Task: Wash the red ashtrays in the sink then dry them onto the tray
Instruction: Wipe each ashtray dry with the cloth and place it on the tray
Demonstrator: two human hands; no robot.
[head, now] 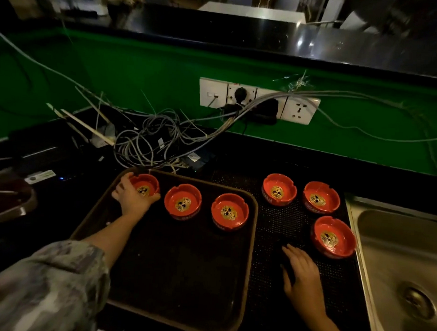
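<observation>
Start from the sink (398, 248) at your right; everything else lies left of it on the dark tabletop (237, 151). The tray (249, 240) sits well left of the sink and carries three red ashtrays in a row. Your left hand (133, 195) grips the far-left ashtray (147, 185), fingers curled round its near wall. Three more ashtrays (279, 189) rest on the perforated mat (284, 229) between tray and sink. Your right hand (301, 274) lies flat on that mat, fingers relaxed, holding nothing. Each ashtray looks rigid, light, probably slick when wet; take it by the rim between notches. All sit upright, bowls open upward; round, so no long axis.
</observation>
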